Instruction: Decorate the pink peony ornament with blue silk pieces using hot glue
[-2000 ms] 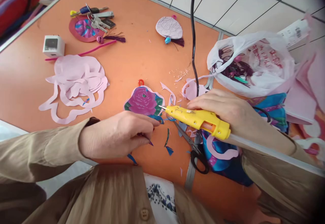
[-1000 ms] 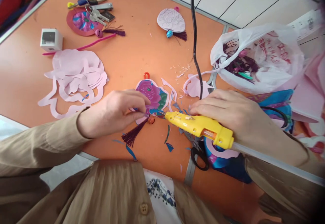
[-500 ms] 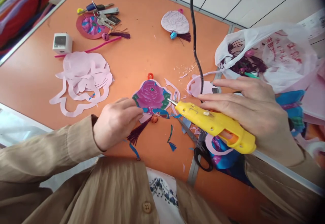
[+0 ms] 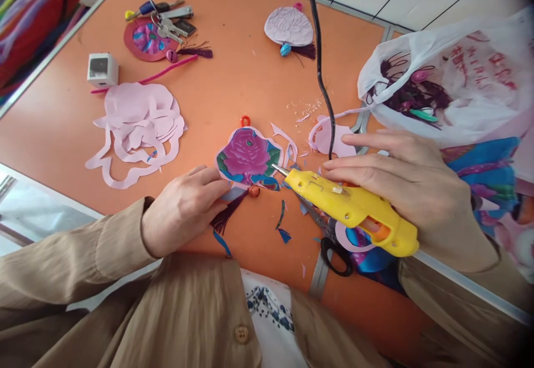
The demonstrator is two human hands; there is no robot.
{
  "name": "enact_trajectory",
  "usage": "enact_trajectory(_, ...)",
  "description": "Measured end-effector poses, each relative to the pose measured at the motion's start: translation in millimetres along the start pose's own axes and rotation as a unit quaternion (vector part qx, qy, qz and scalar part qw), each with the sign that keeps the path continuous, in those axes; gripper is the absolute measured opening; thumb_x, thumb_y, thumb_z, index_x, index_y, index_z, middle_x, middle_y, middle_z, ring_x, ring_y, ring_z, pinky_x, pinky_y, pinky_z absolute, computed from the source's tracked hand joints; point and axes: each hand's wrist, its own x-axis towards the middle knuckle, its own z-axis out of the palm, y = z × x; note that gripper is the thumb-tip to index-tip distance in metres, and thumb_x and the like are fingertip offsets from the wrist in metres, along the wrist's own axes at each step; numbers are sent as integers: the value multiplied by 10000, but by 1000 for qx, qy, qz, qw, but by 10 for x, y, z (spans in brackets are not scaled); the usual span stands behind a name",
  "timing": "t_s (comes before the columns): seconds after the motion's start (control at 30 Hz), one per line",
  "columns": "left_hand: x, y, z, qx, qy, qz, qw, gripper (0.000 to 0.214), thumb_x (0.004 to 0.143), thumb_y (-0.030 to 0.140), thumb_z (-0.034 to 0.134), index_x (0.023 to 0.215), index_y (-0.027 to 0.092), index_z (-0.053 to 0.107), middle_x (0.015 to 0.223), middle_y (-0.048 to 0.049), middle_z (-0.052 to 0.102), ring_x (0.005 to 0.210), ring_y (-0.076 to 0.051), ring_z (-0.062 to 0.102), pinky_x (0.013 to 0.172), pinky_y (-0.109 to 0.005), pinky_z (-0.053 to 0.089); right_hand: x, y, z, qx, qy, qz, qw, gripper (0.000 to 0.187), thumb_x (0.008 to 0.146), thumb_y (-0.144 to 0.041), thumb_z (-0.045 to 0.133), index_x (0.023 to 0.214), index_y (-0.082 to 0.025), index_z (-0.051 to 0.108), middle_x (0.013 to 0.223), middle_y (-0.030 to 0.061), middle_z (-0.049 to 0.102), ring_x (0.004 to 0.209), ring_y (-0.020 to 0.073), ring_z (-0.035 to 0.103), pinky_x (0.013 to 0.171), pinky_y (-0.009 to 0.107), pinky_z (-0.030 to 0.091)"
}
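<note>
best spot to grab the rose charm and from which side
Probably the left rim of the rose charm, coming from the left, near the left hand. It appears flat and thin-edged, suiting a rim pinch. The metal nozzle of the yellow glue gun shows over the right edge, while the orange bell and dark tassel occupy the near side.

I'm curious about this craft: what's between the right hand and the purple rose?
In the head view, the front of the yellow glue gun, its metal tip pointing toward the purple rose.
</note>
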Motion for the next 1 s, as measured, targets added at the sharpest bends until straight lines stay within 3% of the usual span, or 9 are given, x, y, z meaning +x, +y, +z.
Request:
enact_trajectory(0.2,3,-7,52,86,-18,2,996,277,955,115,501,730,160,656,791,-55,654,729,-142,597,572,-227,466,13,-34,-3,3,11,-1,1000,188,1000,-293,464,1045,-219,631,1013,115,777,1174,362,638,924,568,506)
enact_trajectory(0.4,14,-21,53,59,-16,-19,998,209,958,212,535,834,173,699,847,-61,671,770,-147,614,611,-227,484,2,-34,12,6,5,-2,1000,184,995,-290,469,1058,-205,621,1025,133,774,1190,371,624,931,561,497)
enact_trajectory(0.53,26,-10,79,61,-23,-20,998,258,950,167,508,770,166,693,824,-65,684,763,-151,612,587,-231,452,-1,-26,24,1,6,-7,1000,177,989,-305,475,1058,-228,618,1011,117,774,1173,360,633,918,548,492)
enact_trajectory(0.63,79,-15,68,4,-10,-46,999,283,928,144,503,719,153,694,767,-57,680,712,-140,599,580,-235,432,-7,-4,47,-15,10,-6,1000,155,983,-302,493,1055,-238,615,1000,110,767,1146,345,644,901,526,487)
enact_trajectory(0.7,139,-18,20,-89,-3,-109,990,236,887,159,553,704,145,702,725,-42,667,648,-114,576,575,-225,429,-2,31,78,-49,16,1,999,124,968,-262,522,1038,-223,617,991,121,758,1136,341,648,901,510,478)
enact_trajectory(0.8,232,-18,-88,-264,-18,-257,930,158,804,215,660,671,138,699,664,-24,659,583,-92,552,552,-206,435,53,135,156,-123,21,23,992,91,934,-181,550,983,-185,627,983,131,747,1052,323,670,875,471,467)
enact_trajectory(0.9,279,-16,-168,-438,-23,-361,823,205,734,289,746,617,141,667,532,4,587,480,-76,495,450,-183,386,190,283,250,-186,7,46,981,101,926,-160,537,934,-170,637,945,99,736,884,271,677,802,423,447)
enact_trajectory(1.0,283,-5,-193,-580,-8,-410,704,296,622,345,867,601,135,659,479,16,549,412,-60,456,374,-159,345,390,400,323,-229,-57,85,968,144,925,-133,504,930,-165,644,934,78,711,860,254,665,751,394,406)
